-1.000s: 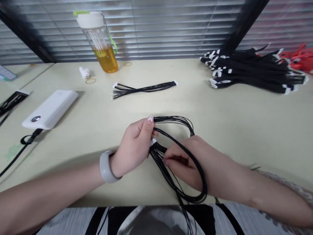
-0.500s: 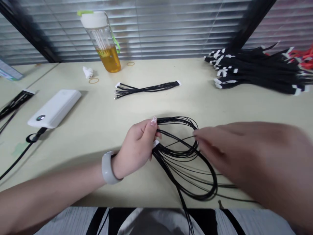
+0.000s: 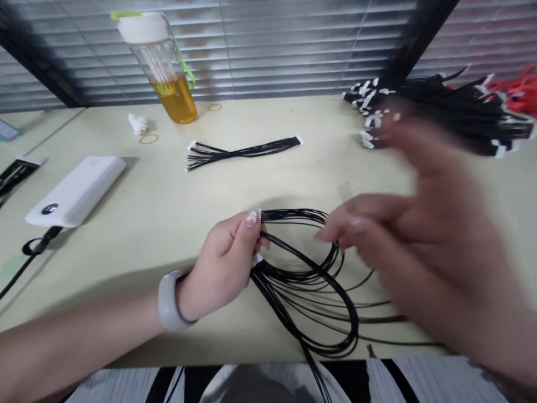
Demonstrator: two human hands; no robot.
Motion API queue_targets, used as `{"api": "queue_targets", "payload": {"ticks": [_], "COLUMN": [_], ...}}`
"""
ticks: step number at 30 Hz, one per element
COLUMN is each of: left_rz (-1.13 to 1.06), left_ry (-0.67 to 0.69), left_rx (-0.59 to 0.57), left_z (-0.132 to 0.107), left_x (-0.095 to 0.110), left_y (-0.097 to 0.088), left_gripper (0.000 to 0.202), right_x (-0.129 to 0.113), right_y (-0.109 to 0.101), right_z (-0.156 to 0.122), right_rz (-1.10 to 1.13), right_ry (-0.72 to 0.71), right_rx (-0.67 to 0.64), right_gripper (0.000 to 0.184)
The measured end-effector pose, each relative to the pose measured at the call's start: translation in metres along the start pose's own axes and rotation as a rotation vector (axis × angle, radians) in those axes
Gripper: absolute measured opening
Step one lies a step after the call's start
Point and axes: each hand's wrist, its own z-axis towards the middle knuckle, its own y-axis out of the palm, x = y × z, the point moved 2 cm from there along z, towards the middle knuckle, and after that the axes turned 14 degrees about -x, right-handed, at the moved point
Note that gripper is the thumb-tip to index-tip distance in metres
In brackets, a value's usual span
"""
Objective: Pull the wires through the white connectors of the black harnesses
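Observation:
A bundle of thin black wires (image 3: 352,319) with white connectors curves in loops over the front of the table. My left hand (image 3: 226,260) is closed on its connector end, thumb on top; one white connector (image 3: 257,259) shows below the fingers. From that hand the wires loop out to the right, and some hang over the table edge. My right hand (image 3: 423,246), smeared by motion, has its thumb and a fingertip together at the right side of the upper loop, seemingly pinching a black wire. Another of its fingers is raised and blurred.
Behind my hands lies a short black wire harness (image 3: 247,151). A white power bank (image 3: 78,190) with a cable is on the left, and a bottle of amber liquid (image 3: 174,98) stands behind. Black harnesses (image 3: 444,117) are piled at the back right, near rubber bands (image 3: 215,107).
My right hand has shifted, and one finger is now raised away from the wires. My left hand keeps its hold on the connector end. The whole view has shifted slightly.

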Motion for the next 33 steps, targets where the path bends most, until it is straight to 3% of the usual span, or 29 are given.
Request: {"api": "queue_targets", "payload": {"ticks": [3,4,7,12,33], "left_rz": [0.049,0.058,0.07,0.076,0.057], "left_ry": [0.078,0.092,0.111,0.111,0.083], "left_rx": [-0.018,-0.026,-0.046,-0.077,-0.088], "left_z": [-0.003,-0.004,-0.006,-0.006,-0.007], "left_x": [0.002,0.003,0.003,0.001,0.0], "left_y": [0.0,0.0,0.0,0.001,0.001], "left_gripper": [0.045,0.044,0.043,0.045,0.047], "right_x": [-0.005,-0.005,-0.003,-0.001,-0.001], "right_y": [0.017,0.021,0.024,0.022,0.023], "right_z": [0.01,0.012,0.014,0.013,0.013], "right_rz": [0.038,0.032,0.02,0.049,0.223], "right_ry": [-0.077,-0.099,-0.123,0.008,0.067], "right_rx": [-0.138,-0.173,-0.155,-0.067,-0.128], "right_gripper": [0.017,0.015,0.018,0.006,0.005]}}
